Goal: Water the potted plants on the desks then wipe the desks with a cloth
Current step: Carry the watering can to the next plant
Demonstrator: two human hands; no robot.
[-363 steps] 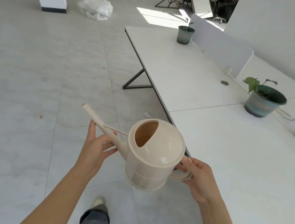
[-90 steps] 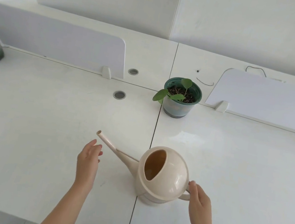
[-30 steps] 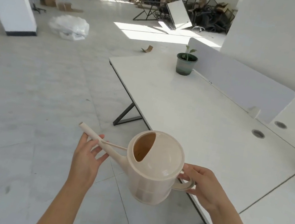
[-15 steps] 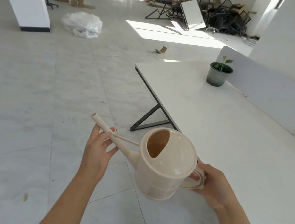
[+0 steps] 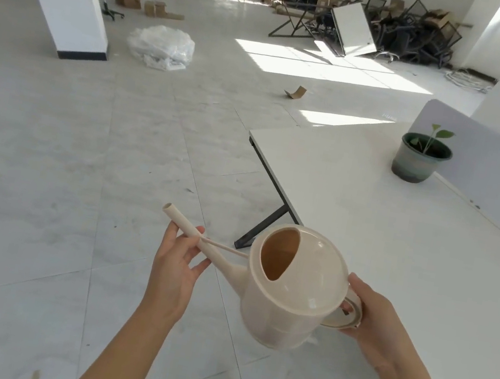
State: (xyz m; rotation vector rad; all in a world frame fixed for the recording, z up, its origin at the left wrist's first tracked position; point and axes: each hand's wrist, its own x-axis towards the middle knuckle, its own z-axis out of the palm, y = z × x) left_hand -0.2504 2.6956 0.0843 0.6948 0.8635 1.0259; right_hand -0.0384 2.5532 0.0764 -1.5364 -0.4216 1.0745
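Both hands hold one watering can [image 5: 294, 290] between them | right hand [image 5: 376, 318] grips the handle [image 5: 351, 310] | left hand [image 5: 174, 269], fingers [image 5: 200, 265] almost straight, supports the spout [image 5: 191, 232]

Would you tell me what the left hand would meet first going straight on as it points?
The watering can's spout, which the left hand touches; beyond it, seemingly only bare floor.

bare office: desk [image 5: 373, 204], stacked chairs [image 5: 415, 41]
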